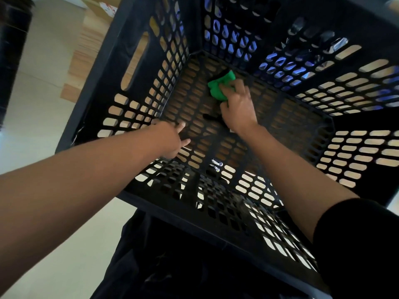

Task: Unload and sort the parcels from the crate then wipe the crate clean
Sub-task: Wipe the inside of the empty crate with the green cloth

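A large black slotted plastic crate fills the view, and I look straight down into it. No parcels lie inside. My right hand is deep in the crate and presses a bunched green cloth against the slotted floor near the far wall. My left hand is inside the crate at the lower left of the floor, fingers spread and touching the bottom near the left wall. It holds nothing.
The crate stands on a light wooden surface that shows through the slots and at the upper left. Pale floor lies to the left. Blue and shiny objects show through the far wall's slots. A cardboard box sits at the top left.
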`<state>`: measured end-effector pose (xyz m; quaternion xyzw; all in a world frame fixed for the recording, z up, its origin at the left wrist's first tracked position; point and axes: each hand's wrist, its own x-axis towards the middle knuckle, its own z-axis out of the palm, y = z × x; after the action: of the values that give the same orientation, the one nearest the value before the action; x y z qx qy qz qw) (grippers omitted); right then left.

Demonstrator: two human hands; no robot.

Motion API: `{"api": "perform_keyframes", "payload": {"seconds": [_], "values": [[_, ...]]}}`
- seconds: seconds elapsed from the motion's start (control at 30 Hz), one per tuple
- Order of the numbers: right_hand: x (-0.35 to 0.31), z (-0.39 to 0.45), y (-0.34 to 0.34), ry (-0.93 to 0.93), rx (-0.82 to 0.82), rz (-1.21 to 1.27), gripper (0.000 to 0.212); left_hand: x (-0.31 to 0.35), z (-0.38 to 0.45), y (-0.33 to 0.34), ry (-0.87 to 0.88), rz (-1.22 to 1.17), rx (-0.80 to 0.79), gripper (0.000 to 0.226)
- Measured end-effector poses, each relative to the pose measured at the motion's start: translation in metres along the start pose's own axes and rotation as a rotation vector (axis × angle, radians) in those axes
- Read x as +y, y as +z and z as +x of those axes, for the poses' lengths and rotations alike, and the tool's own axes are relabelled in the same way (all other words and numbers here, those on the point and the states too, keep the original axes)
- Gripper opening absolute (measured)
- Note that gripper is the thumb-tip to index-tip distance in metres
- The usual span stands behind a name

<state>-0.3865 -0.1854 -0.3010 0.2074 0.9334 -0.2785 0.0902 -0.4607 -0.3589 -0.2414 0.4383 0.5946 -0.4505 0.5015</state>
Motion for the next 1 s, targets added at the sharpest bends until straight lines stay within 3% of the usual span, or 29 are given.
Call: {"api": "perform_keyframes", "payload": {"seconds": [0.17, 0.27, 0.33, 0.47, 0.53, 0.73, 1.0], "values": [[-0.010, -0.057, 0.029, -0.277, -0.275, 0.001, 0.050, 0.000, 0.008, -0.003, 0.008, 0.022, -0.037, 0.090], [-0.014, -0.073, 0.037, -0.325, -0.481, 0.050, 0.056, 0.002, 0.008, -0.007, 0.011, 0.086, -0.062, 0.079], [-0.011, -0.065, 0.031, -0.281, -0.426, 0.122, 0.057, 0.001, 0.005, -0.005, 0.018, 0.078, -0.045, 0.081], [-0.005, -0.018, 0.005, -0.119, 0.048, 0.152, 0.061, -0.002, -0.002, -0.002, 0.024, 0.002, -0.009, 0.082], [-0.009, 0.015, -0.006, -0.059, 0.162, 0.095, 0.061, -0.003, -0.001, -0.001, 0.021, -0.008, -0.017, 0.080], [-0.036, 0.050, 0.011, -0.014, 0.021, -0.045, 0.068, -0.006, 0.004, 0.002, 0.039, -0.030, -0.016, 0.077], [-0.033, -0.015, 0.038, -0.306, -0.248, -0.052, 0.059, -0.006, 0.007, 0.005, 0.025, -0.055, -0.028, 0.081]]}}
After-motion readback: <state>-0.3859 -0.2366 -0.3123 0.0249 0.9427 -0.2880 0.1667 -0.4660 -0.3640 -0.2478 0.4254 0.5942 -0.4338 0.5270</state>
